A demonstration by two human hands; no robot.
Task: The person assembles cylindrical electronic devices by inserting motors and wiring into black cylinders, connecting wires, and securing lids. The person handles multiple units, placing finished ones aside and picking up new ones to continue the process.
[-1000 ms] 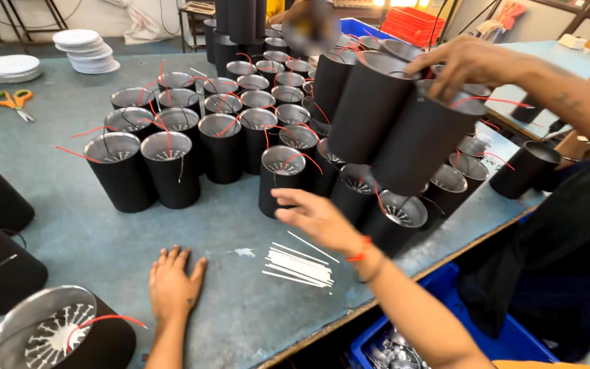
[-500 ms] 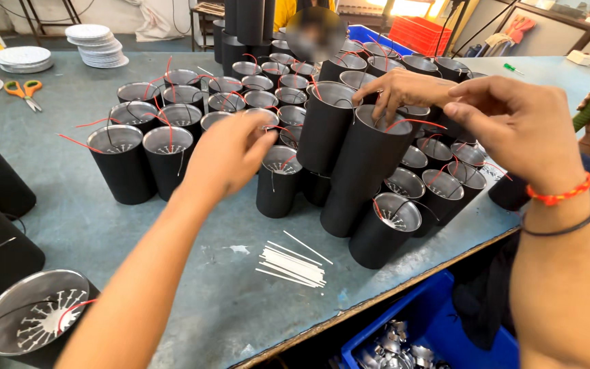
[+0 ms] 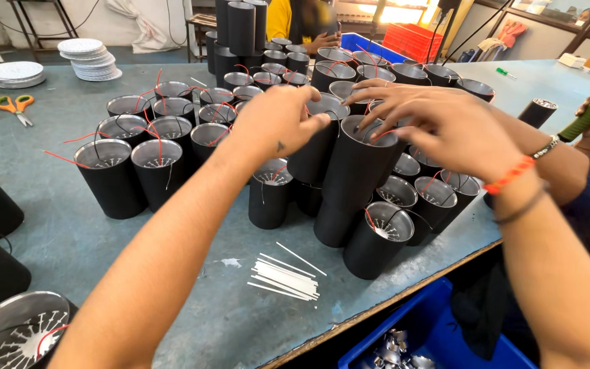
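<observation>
1. The grey-blue worktable (image 3: pixel 56 205) fills most of the view and bears everything below.
2. A large cluster of black cylindrical housings (image 3: pixel 165 137) with silver finned insides and thin red wires stands open end up, packed side by side across the middle and far part of the table.
3. Two taller stacks of black cylinders (image 3: pixel 349 184) lean among the cluster, tilted toward the person, their bases resting between upright housings near the table's front edge.
4. The left hand (image 3: pixel 278 123) reaches over the cluster with fingers curled, fingertips touching the top rim of the left leaning stack; it grips loosely, not fully closed.
5. The right hand (image 3: pixel 438 123), with an orange thread band and a dark bangle at the wrist, lies spread wide over the top of the right leaning stack, fingers resting on its rim.
6. A blue bin (image 3: pixel 438 335) of small metal parts sits below the table's front edge.
7. Stacks of white discs (image 3: pixel 90 58) stand at the far left.
8. A bundle of white sleeves (image 3: pixel 285 277) lies loose in front of the cluster.
9. Orange-handled scissors (image 3: pixel 15 106) lie near the discs.
</observation>
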